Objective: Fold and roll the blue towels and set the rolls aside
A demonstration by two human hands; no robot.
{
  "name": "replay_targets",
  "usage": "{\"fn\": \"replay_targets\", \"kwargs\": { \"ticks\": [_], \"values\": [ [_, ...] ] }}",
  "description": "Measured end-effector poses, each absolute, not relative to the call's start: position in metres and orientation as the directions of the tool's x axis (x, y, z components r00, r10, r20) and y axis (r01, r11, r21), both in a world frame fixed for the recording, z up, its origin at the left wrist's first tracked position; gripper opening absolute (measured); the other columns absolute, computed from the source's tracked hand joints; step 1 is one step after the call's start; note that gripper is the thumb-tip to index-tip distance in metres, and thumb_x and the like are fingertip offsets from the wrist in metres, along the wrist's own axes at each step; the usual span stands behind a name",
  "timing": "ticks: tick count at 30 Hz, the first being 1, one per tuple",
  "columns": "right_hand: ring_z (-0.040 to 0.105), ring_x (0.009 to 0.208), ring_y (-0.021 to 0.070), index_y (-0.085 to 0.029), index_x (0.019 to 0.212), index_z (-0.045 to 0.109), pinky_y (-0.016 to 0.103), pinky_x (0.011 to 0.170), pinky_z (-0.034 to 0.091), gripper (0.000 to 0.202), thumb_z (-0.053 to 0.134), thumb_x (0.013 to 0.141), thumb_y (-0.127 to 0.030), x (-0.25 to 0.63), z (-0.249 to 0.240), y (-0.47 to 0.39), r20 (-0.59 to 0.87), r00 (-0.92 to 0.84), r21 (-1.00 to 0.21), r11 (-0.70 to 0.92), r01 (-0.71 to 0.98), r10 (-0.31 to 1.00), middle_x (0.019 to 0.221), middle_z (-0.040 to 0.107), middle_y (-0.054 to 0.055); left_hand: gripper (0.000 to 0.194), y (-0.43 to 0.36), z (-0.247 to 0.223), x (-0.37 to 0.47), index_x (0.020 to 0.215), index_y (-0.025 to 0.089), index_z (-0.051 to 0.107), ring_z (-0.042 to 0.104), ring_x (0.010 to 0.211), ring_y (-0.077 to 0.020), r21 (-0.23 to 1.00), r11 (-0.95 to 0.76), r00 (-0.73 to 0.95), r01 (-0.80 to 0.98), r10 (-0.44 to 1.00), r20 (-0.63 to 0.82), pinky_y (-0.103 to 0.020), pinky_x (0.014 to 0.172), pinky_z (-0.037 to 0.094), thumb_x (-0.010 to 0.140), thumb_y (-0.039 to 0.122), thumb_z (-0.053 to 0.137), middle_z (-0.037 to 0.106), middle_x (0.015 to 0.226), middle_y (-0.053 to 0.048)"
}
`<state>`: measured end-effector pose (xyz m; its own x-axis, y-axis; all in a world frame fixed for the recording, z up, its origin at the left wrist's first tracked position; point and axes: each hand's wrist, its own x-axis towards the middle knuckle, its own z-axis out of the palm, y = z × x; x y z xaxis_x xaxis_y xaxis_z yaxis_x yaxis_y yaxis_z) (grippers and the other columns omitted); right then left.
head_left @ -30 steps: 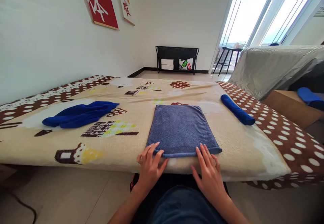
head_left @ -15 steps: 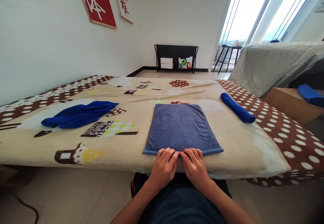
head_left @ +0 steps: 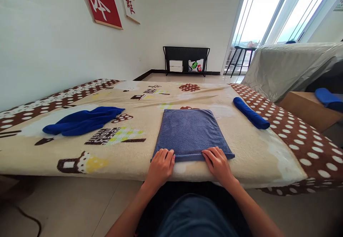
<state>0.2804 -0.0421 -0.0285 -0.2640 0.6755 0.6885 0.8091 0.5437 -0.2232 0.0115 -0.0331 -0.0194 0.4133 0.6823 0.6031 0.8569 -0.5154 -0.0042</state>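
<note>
A grey-blue towel (head_left: pixel 191 131) lies spread on the patterned blanket (head_left: pixel 120 164), its near edge turned into a narrow roll. My left hand (head_left: pixel 161 164) is closed on that rolled edge near its left end. Toward the right end, my right hand (head_left: pixel 217 162) grips the same edge, fingers on top and thumb low. Between the hands a stretch of the roll shows. A crumpled dark blue cloth (head_left: pixel 83 121) rests on the left of the blanket, and a rolled blue towel (head_left: pixel 251 113) lies on the right.
At the right, a cardboard box (head_left: pixel 308 108) carries another blue roll (head_left: pixel 329 99), near furniture under a plastic cover (head_left: pixel 292 65). A black rack (head_left: pixel 187 54) stands by the far wall. The blanket's near edge runs just before my body.
My hands have moved apart, from the middle of the towel's near edge outward to both sides. The near edge is rolled slightly further away from me.
</note>
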Motion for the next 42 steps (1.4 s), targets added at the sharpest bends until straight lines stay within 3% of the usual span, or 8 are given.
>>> {"fn": "replay_targets", "kwargs": {
  "ticks": [6, 10, 17, 25, 28, 34, 42],
  "values": [
    [0.058, 0.089, 0.0197, -0.023, 0.106, 0.067, 0.036, 0.083, 0.045, 0.018, 0.051, 0.098, -0.027, 0.324, -0.041, -0.042, 0.674, -0.176, -0.278, 0.468, 0.839, 0.717, 0.095, 0.065, 0.006, 0.018, -0.033, -0.021, -0.008, 0.105, 0.019, 0.062, 0.055, 0.084, -0.0230, 0.010, -0.395, 0.305, 0.919, 0.724, 0.619, -0.037, 0.078, 0.040, 0.099, 0.026, 0.046, 0.062, 0.088, -0.007],
    [0.058, 0.091, 0.0205, -0.023, 0.106, 0.067, 0.037, 0.086, 0.044, 0.018, 0.053, 0.097, -0.028, 0.345, -0.046, -0.044, 0.673, -0.120, -0.287, 0.407, 0.867, 0.730, 0.096, 0.067, 0.005, 0.016, -0.038, -0.021, -0.011, 0.107, 0.021, 0.063, 0.057, 0.093, -0.0253, 0.026, -0.337, 0.232, 0.941, 0.702, 0.674, -0.042, 0.085, 0.037, 0.096, 0.025, 0.052, 0.064, 0.100, -0.009],
    [0.060, 0.096, 0.0213, -0.025, 0.104, 0.070, 0.039, 0.089, 0.042, 0.016, 0.057, 0.094, -0.028, 0.365, -0.053, -0.051, 0.756, -0.009, -0.245, 0.296, 0.923, 0.655, 0.103, 0.068, 0.006, 0.011, -0.042, -0.036, -0.042, 0.103, 0.023, 0.063, 0.058, 0.092, -0.0228, 0.027, -0.453, 0.261, 0.891, 0.561, 0.785, -0.039, 0.086, 0.041, 0.093, 0.020, 0.059, 0.064, 0.099, -0.009],
    [0.062, 0.091, 0.0186, -0.025, 0.096, 0.067, 0.038, 0.088, 0.040, 0.016, 0.060, 0.089, -0.012, 0.369, -0.058, -0.058, 0.826, -0.096, -0.128, 0.351, 0.928, 0.555, 0.101, 0.069, 0.003, 0.034, -0.049, -0.041, -0.062, 0.116, 0.028, 0.064, 0.062, 0.099, -0.0225, -0.024, -0.529, 0.403, 0.848, 0.616, 0.676, -0.039, 0.091, 0.040, 0.092, 0.009, 0.048, 0.069, 0.107, -0.007],
    [0.062, 0.097, 0.0191, -0.027, 0.103, 0.066, 0.039, 0.091, 0.039, 0.023, 0.057, 0.089, -0.010, 0.374, -0.058, -0.062, 0.804, -0.148, -0.120, 0.401, 0.908, 0.576, 0.102, 0.070, 0.001, 0.039, -0.053, -0.040, -0.061, 0.120, 0.028, 0.063, 0.062, 0.105, -0.0230, -0.035, -0.542, 0.425, 0.840, 0.615, 0.664, -0.040, 0.095, 0.038, 0.091, 0.007, 0.048, 0.070, 0.111, -0.006],
    [0.060, 0.106, 0.0230, -0.027, 0.120, 0.064, 0.042, 0.093, 0.041, 0.032, 0.053, 0.090, -0.019, 0.386, -0.053, -0.071, 0.678, -0.207, -0.195, 0.444, 0.875, 0.706, 0.115, 0.067, 0.004, 0.044, -0.058, -0.039, -0.064, 0.126, 0.026, 0.059, 0.060, 0.112, -0.0247, 0.042, -0.565, 0.402, 0.824, 0.635, 0.660, -0.041, 0.099, 0.038, 0.088, 0.007, 0.052, 0.070, 0.116, -0.007],
    [0.060, 0.101, 0.0217, -0.028, 0.111, 0.069, 0.040, 0.091, 0.042, 0.021, 0.059, 0.092, -0.029, 0.388, -0.054, -0.064, 0.685, -0.139, -0.240, 0.402, 0.884, 0.715, 0.109, 0.067, 0.004, 0.026, -0.049, -0.040, -0.073, 0.117, 0.026, 0.063, 0.060, 0.105, -0.0225, 0.228, -0.551, 0.277, 0.803, 0.684, 0.675, -0.039, 0.094, 0.040, 0.095, 0.018, 0.054, 0.068, 0.103, -0.005]
  ]
}}
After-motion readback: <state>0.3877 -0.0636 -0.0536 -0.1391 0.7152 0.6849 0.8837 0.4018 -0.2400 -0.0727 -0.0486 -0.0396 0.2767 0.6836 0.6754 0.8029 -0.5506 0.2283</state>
